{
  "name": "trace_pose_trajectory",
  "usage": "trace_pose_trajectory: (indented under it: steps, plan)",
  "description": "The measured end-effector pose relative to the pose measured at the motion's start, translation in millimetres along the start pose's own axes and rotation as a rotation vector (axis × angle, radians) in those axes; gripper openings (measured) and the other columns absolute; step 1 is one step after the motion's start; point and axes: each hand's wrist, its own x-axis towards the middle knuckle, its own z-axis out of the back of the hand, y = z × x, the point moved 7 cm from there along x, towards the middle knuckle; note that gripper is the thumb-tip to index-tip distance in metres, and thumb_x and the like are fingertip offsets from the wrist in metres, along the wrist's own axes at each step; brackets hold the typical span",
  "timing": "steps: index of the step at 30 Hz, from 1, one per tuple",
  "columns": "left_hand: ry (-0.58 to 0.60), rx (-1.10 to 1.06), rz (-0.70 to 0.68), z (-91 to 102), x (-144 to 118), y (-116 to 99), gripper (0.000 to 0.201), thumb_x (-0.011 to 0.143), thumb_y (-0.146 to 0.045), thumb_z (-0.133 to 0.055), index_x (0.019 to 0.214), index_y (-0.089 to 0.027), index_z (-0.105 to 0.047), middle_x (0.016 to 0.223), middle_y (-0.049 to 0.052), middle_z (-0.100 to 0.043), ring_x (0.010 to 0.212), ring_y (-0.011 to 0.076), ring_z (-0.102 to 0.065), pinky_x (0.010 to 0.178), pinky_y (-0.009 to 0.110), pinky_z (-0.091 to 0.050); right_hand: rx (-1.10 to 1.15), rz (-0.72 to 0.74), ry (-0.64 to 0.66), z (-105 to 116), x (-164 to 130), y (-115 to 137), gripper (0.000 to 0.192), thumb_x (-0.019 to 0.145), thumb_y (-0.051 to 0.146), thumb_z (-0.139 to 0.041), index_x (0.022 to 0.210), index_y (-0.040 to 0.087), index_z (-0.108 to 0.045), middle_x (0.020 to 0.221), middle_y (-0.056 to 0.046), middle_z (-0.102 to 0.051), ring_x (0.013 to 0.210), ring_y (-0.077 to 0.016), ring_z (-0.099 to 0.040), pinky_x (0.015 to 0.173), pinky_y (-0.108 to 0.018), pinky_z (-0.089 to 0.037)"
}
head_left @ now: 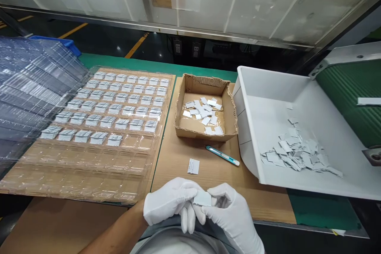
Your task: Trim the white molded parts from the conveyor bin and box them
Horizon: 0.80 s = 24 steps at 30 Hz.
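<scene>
My left hand (177, 202), in a white glove, is closed on the left edge of a small flat white rectangular piece (203, 198). From the other side my right hand (228, 210), gloved too, pinches the same piece, so both hands hold it close to my body. Just beyond them a small stack of similar white pieces (193, 166) lies on the cardboard. A teal utility knife (222, 155) rests farther up to the right. Behind the knife stands a cut-down cardboard box (205, 137) with several loose white pieces inside.
At left, a clear compartment tray (131, 172) holds rows of stacked white pieces, with nearer compartments unfilled. More clear trays (35, 75) are piled beside it. At right, a white bin (253, 135) contains a heap of pieces below a green ribbed conveyor belt (351, 87).
</scene>
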Motion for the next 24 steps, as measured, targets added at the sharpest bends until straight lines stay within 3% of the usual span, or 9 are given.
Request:
trace_pose_trajectory:
  steps: [6,24]
  plan:
    - [-0.018,-0.010,-0.005,-4.0,-1.1,-1.5,0.050,0.082,-0.057,-0.061,0.091,-0.008,-0.068,0.069,0.010,-0.070,0.038,0.0107,-0.057,0.034,0.019,-0.044,0.026,-0.014,-0.014,1.2,0.4,-1.0,0.030,0.045,0.020,-0.082,0.066,0.017,-0.062,0.057,0.003,-0.062,0.057,-0.0130,-0.054,0.057,-0.024,-0.044]
    - [-0.058,0.024,0.006,1.1,1.3,1.4,0.052,0.079,-0.060,-0.062,0.087,-0.009,-0.065,0.066,0.010,-0.070,0.035,0.0096,-0.054,0.032,0.018,-0.040,0.002,0.028,-0.003,2.9,4.4,-5.3,0.031,0.048,0.022,-0.084,0.069,0.016,-0.062,0.058,0.002,-0.063,0.055,-0.0121,-0.054,0.054,-0.023,-0.044]
